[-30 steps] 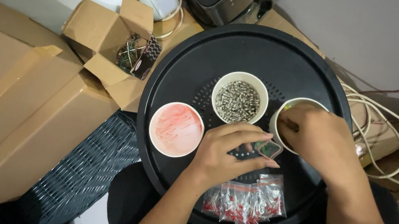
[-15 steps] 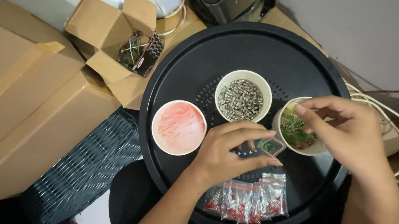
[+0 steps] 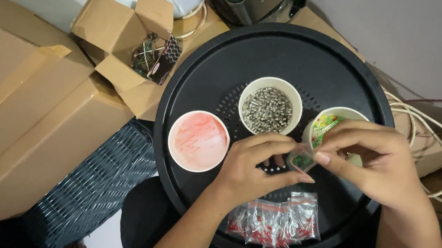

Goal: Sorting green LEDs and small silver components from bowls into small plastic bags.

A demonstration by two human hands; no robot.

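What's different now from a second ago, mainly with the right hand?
The right hand has come out of the cup of green parts and moved left to meet the left hand; both now pinch a small clear bag between them. The left hand kept its place and its hold. The cup of red parts, the cup of metal parts and the filled bags on the black round tray stayed put.

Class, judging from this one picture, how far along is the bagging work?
Done: a row of filled small bags lies on the black tray. In hand: left hand and right hand hold one small clear bag. Left: the cups of red, grey and green parts remain stocked.
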